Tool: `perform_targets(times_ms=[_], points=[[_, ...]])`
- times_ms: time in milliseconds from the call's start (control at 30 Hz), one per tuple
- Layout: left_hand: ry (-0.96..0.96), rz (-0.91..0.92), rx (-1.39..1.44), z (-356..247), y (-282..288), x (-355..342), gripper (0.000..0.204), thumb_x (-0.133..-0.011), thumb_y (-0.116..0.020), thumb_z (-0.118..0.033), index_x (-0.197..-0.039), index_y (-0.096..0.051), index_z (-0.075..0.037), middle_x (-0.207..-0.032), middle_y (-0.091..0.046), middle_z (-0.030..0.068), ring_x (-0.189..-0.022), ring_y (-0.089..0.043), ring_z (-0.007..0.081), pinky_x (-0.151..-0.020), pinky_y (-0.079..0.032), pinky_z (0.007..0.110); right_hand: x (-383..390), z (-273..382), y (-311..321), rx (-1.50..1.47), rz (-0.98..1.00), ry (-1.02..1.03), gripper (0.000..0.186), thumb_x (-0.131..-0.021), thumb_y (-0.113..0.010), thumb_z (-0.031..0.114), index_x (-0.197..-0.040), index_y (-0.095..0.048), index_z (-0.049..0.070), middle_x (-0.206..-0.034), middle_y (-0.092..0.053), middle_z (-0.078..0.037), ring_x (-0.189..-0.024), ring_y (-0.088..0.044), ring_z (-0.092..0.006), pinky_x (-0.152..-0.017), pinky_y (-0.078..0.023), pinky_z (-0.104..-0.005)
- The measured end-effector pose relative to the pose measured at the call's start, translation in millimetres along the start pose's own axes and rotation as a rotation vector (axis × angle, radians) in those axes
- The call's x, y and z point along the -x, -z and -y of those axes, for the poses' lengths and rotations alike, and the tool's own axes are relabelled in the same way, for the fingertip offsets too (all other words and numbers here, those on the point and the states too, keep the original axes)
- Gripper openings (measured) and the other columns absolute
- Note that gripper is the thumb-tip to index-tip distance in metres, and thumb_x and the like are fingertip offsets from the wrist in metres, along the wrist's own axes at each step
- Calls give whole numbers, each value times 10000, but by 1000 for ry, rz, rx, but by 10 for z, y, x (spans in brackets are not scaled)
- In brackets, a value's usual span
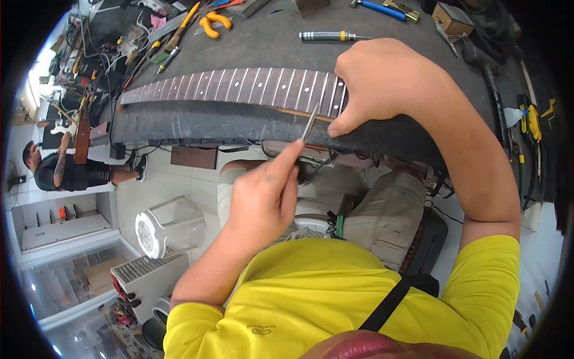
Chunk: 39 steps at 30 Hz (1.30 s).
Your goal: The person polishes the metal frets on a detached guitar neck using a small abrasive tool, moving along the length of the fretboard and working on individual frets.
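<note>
A guitar neck (239, 85) with a dark fretboard, metal frets and pale dots lies across the near edge of the workbench. My right hand (376, 78) is closed over its right end, with the thumb on the near side; the hand hides that end. My left hand (263, 194) is closed round a slim metal tool (309, 124), its index finger stretched along it. The tool's tip meets the near edge of the fretboard close to my right thumb. Its handle is hidden in my fist, and I cannot tell whether it is a small file or a blade.
Beyond the neck on the dark workbench (263, 42) lie a screwdriver (327, 36), orange-handled pliers (210, 25) and a blue-handled tool (385, 8). A hammer (487, 72) rests at right. A plastic stool (170, 224) stands on the floor at left; another person (75, 164) works farther off.
</note>
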State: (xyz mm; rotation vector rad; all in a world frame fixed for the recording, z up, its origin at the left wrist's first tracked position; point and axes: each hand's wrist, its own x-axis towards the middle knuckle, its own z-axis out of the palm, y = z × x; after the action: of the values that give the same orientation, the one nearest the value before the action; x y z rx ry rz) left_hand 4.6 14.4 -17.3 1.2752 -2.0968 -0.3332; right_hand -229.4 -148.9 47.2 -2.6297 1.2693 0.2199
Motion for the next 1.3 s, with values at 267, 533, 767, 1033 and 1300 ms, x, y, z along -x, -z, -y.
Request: perform_targets(times_ms=[267,533,767,1033,1300], points=[[13,-8,-4,-68,-38,50,452,-994,-676,76,-1443,-697,29,-851,-746,214,-695,-746,339,-673,-574,360,1,-49,-36,-20,-4,19,734,-675,-910,650,-853,-805,-54,-741,-746,-221,-763,-769,-414,-755,-620,-485],[140,-17,-13,-196,-137,-483,375,-1005,-680,52,-1374,-740,13,-856,-742,232,-682,-756,328,-656,-564,389,13,-39,-18,-21,-18,15,730,-674,-908,653,-841,-804,-50,-742,-747,-223,-760,-767,-410,-754,-619,-491],[156,45,-49,-256,-23,-436,315,-967,-711,22,-1281,-736,22,-833,-744,259,-769,-745,467,-679,-584,543,15,-28,4,-4,-11,0,726,-673,-906,662,-837,-803,-38,-742,-741,-224,-759,-763,-419,-752,-618,-493],[202,18,-1,-261,5,-242,317,-962,-723,-1,-1277,-749,21,-794,-732,257,-739,-742,472,-679,-585,542,-12,-25,-6,24,-13,-9,740,-711,-880,691,-830,-810,-36,-749,-759,-203,-761,-773,-392,-752,-632,-471],[84,-18,-14,-139,-73,-433,345,-983,-707,7,-1323,-765,10,-823,-734,254,-691,-728,434,-648,-565,437,49,-33,11,-3,-24,-24,749,-682,-909,671,-840,-801,-53,-780,-757,-240,-832,-781,-431,-805,-630,-477]])
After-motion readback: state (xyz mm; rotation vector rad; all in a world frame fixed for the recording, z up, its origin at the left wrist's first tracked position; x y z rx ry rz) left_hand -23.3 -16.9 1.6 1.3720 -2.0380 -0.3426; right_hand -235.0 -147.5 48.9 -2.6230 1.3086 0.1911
